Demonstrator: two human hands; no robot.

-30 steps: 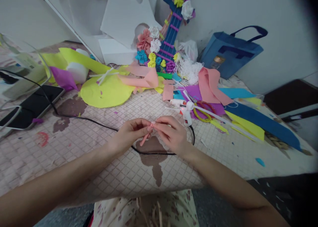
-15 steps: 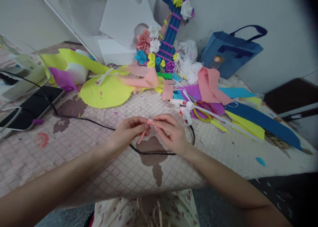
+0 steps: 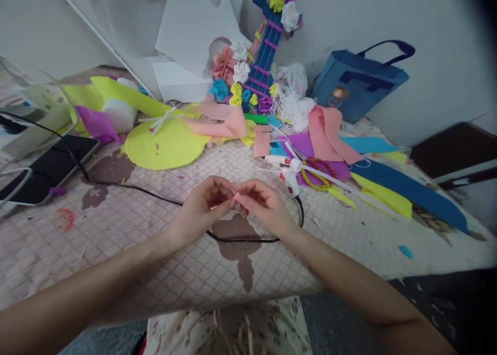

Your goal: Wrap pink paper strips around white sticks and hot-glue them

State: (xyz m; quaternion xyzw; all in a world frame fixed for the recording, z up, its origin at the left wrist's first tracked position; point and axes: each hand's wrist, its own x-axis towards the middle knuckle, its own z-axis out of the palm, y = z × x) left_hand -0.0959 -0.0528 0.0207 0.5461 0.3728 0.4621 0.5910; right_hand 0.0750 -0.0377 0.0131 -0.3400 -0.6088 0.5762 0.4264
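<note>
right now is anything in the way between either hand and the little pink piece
Nothing visible is: the left hand and the right hand both have fingers on the pink piece. The black cord passes beneath the hands, not between them and it.

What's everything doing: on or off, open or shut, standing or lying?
Left hand: pinching
Right hand: pinching
Pink piece: held at the fingertips, partly hidden
Glue gun: red light showing
Scissors: lying, blades unclear
Phone: lying flat, screen dark
Bag: standing, handle up
Guitar: upright, slanted
</note>
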